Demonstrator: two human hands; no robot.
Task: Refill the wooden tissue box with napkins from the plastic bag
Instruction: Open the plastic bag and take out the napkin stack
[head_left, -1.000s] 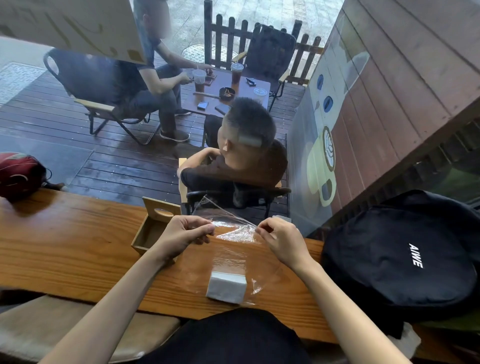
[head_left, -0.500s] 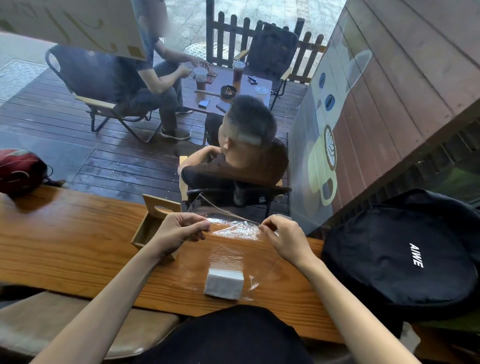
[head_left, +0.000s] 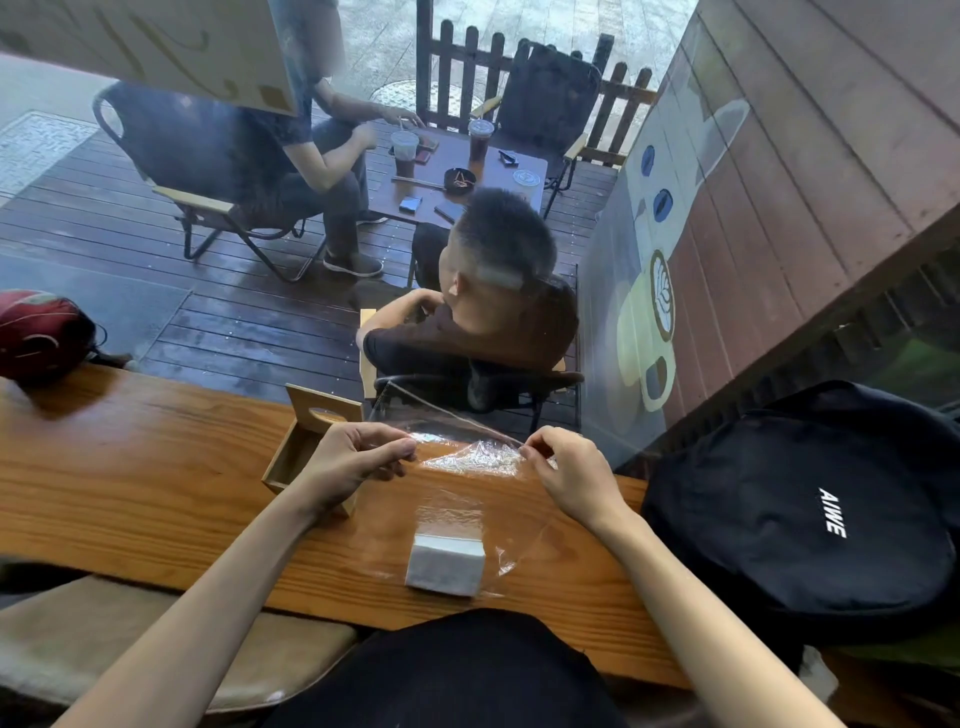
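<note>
Plastic bag (head_left: 467, 499) between both pinching hands

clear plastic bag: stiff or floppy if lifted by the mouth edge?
Probably floppy: the plastic bag is thin, crinkled film, stretched taut only between the left hand and right hand. The napkin stack inside would likely sag it down and might slide. The glossy film looks slippery, so pinch firmly.

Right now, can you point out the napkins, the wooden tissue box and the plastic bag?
napkins (head_left: 445, 566): head view, on the front face of the white stack.
wooden tissue box (head_left: 323, 411): head view, on its raised lid.
plastic bag (head_left: 467, 454): head view, on the crinkled film between the hands.
</note>
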